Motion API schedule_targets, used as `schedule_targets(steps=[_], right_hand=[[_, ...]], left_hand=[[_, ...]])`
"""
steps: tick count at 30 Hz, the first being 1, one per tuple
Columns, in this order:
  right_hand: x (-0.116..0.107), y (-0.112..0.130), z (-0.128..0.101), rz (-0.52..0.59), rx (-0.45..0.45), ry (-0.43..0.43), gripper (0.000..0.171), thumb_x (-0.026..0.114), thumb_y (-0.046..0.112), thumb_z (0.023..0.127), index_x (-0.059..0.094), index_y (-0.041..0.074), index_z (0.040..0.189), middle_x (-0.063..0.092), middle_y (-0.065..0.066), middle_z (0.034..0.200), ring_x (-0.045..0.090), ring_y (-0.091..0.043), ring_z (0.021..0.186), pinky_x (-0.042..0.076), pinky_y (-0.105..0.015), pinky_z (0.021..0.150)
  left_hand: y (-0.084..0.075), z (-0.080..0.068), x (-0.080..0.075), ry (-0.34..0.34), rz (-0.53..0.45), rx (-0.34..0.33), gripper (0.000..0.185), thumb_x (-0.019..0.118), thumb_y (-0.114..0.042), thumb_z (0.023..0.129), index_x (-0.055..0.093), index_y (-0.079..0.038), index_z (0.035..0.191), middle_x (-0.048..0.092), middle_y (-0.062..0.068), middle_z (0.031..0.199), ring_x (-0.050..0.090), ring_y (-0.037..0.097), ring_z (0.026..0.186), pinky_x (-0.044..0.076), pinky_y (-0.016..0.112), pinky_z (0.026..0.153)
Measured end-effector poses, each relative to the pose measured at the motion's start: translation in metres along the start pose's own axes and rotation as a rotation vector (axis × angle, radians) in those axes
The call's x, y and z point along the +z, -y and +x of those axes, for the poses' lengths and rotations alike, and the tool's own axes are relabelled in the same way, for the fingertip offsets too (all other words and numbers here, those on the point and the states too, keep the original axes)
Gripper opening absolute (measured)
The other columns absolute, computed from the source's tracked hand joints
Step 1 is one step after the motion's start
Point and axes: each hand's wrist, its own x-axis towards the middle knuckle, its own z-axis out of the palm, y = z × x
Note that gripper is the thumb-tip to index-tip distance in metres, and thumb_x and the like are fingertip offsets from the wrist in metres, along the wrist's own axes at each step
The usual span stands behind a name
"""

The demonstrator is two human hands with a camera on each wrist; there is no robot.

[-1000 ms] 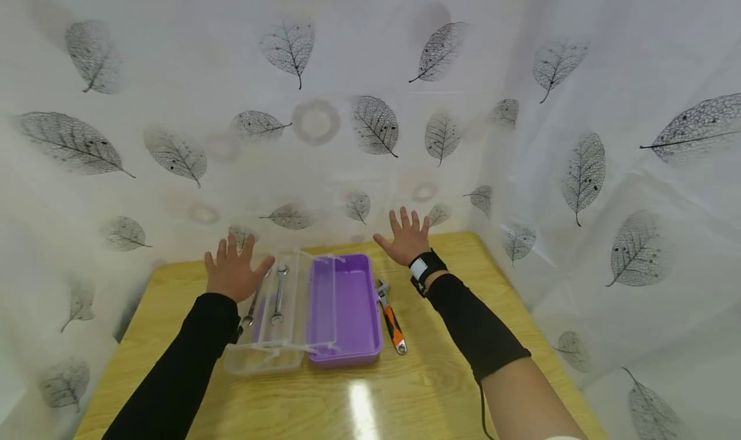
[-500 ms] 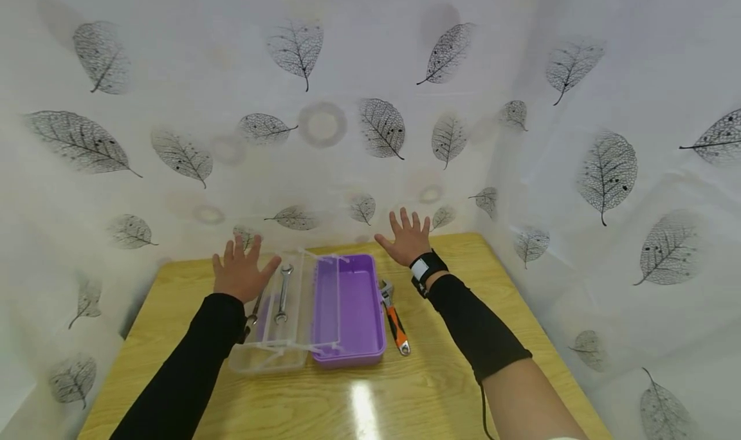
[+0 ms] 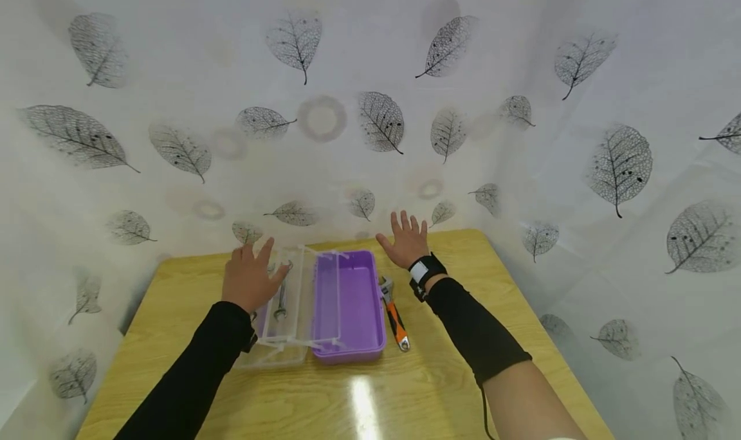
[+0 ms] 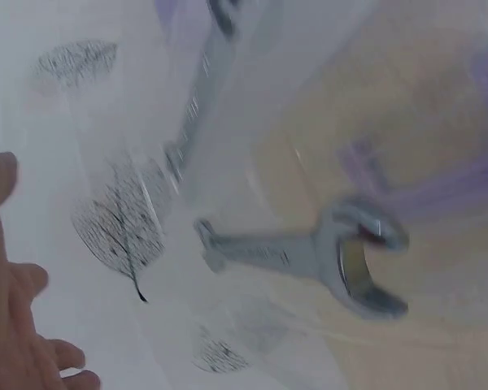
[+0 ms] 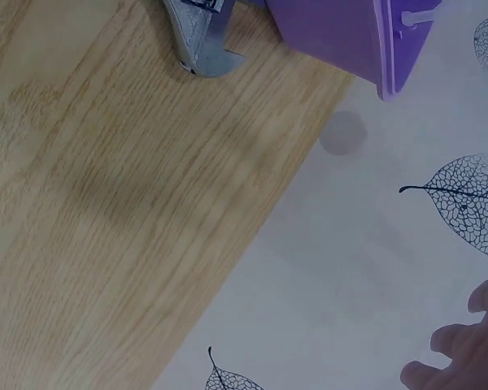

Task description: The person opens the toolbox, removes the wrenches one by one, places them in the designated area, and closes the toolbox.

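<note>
A purple plastic box (image 3: 353, 308) lies open on the wooden table (image 3: 440, 388), its clear lid (image 3: 292, 337) folded out to the left. A silver spanner (image 3: 281, 300) shows through the lid, and its open end (image 4: 354, 260) appears blurred in the left wrist view beside a second wrench (image 4: 202, 89). My left hand (image 3: 253, 278) is spread over the lid's far left part; contact cannot be told. My right hand (image 3: 405, 240) is spread flat past the box's far right corner, holding nothing. An orange-handled adjustable wrench (image 3: 395, 316) lies right of the box, with its jaw end (image 5: 199, 36) beside the box corner (image 5: 346, 32).
A white curtain with grey leaf prints (image 3: 370, 118) closes in the table at the back, left and right. Bare table (image 5: 106, 203) shows between the adjustable wrench and the curtain. A black band with a white patch (image 3: 425, 269) sits on my right wrist.
My left hand has shifted right, from beside the clear lid to over it, covering the left wrench. My right hand has stayed almost where it was.
</note>
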Motion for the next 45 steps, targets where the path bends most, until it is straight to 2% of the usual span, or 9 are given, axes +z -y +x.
schedule_targets(steps=[4, 8, 14, 22, 26, 30, 37, 41, 45], right_hand=[[0.004, 0.000, -0.008, 0.030, 0.005, 0.016, 0.081, 0.037, 0.060, 0.108, 0.014, 0.009, 0.167, 0.013, -0.021, 0.172, 0.013, -0.045, 0.157, 0.004, -0.064, 0.128], [0.012, 0.004, -0.015, 0.094, 0.000, 0.004, 0.077, 0.040, 0.053, 0.110, 0.017, 0.005, 0.166, 0.016, -0.024, 0.170, 0.016, -0.046, 0.156, 0.006, -0.065, 0.127], [0.030, 0.016, -0.031, 0.267, -0.026, 0.034, 0.074, 0.039, 0.046, 0.112, 0.014, 0.002, 0.165, 0.012, -0.025, 0.170, 0.012, -0.044, 0.157, 0.003, -0.060, 0.129], [0.037, 0.058, -0.052, 0.517, -0.030, -0.003, 0.069, 0.051, 0.039, 0.108, 0.028, 0.000, 0.161, 0.011, -0.026, 0.170, 0.015, -0.041, 0.157, 0.020, -0.053, 0.128], [0.035, 0.077, -0.064, 0.634, -0.092, -0.058, 0.061, 0.059, 0.032, 0.104, 0.043, -0.001, 0.152, 0.022, -0.026, 0.167, 0.021, -0.040, 0.155, 0.025, -0.054, 0.126], [0.024, 0.097, -0.073, 0.795, -0.148, -0.092, 0.041, 0.060, 0.021, 0.101, 0.058, -0.003, 0.135, 0.050, -0.022, 0.146, 0.048, -0.037, 0.136, 0.043, -0.051, 0.115], [-0.005, 0.133, -0.090, 1.154, -0.139, 0.268, 0.036, 0.052, 0.030, 0.110, 0.067, -0.001, 0.119, 0.070, -0.016, 0.110, 0.064, -0.018, 0.090, 0.058, -0.033, 0.081], [-0.015, 0.134, -0.092, 1.356, -0.107, 0.325, 0.029, 0.056, 0.025, 0.109, 0.067, -0.001, 0.101, 0.068, -0.010, 0.090, 0.059, -0.014, 0.076, 0.054, -0.026, 0.069], [-0.026, 0.113, -0.094, 1.328, -0.110, 0.325, 0.026, 0.057, 0.023, 0.109, 0.064, 0.004, 0.091, 0.065, -0.003, 0.084, 0.060, -0.018, 0.076, 0.054, -0.026, 0.068]], left_hand=[[-0.022, -0.011, -0.003, 0.068, 0.049, 0.000, 0.035, 0.066, -0.031, 0.100, 0.071, 0.003, 0.103, 0.061, 0.024, 0.091, 0.058, 0.045, 0.086, 0.053, 0.056, 0.071], [-0.035, -0.015, -0.003, 0.244, 0.006, -0.058, 0.040, 0.067, -0.029, 0.099, 0.063, -0.007, 0.066, 0.057, 0.009, 0.062, 0.058, 0.030, 0.059, 0.048, 0.040, 0.050], [-0.038, -0.014, -0.001, 0.377, 0.012, -0.095, 0.042, 0.073, -0.028, 0.098, 0.060, -0.010, 0.062, 0.056, 0.003, 0.056, 0.056, 0.020, 0.052, 0.047, 0.034, 0.048], [-0.030, -0.015, -0.004, 0.530, -0.098, -0.109, 0.038, 0.062, -0.025, 0.099, 0.064, -0.012, 0.063, 0.059, 0.004, 0.059, 0.056, 0.022, 0.055, 0.043, 0.036, 0.054], [-0.026, -0.017, 0.005, 0.457, -0.127, -0.136, 0.044, 0.053, -0.027, 0.102, 0.060, -0.011, 0.061, 0.055, 0.004, 0.059, 0.052, 0.022, 0.054, 0.040, 0.035, 0.054], [-0.030, -0.024, 0.015, 0.301, -0.216, -0.172, 0.044, 0.038, -0.024, 0.106, 0.050, -0.009, 0.067, 0.044, 0.004, 0.060, 0.039, 0.020, 0.054, 0.031, 0.033, 0.053], [-0.072, -0.044, 0.013, 0.012, -0.429, 0.005, 0.032, 0.034, -0.019, 0.112, 0.045, -0.010, 0.083, 0.044, 0.001, 0.064, 0.035, 0.014, 0.050, 0.028, 0.029, 0.048], [-0.100, -0.047, 0.003, -0.019, -0.467, 0.082, 0.028, 0.040, -0.018, 0.110, 0.045, -0.013, 0.083, 0.040, -0.002, 0.064, 0.034, 0.011, 0.050, 0.028, 0.026, 0.046], [-0.118, -0.047, -0.001, 0.035, -0.500, 0.127, 0.031, 0.042, -0.026, 0.112, 0.051, -0.014, 0.085, 0.044, -0.003, 0.065, 0.037, 0.010, 0.052, 0.031, 0.026, 0.049]])
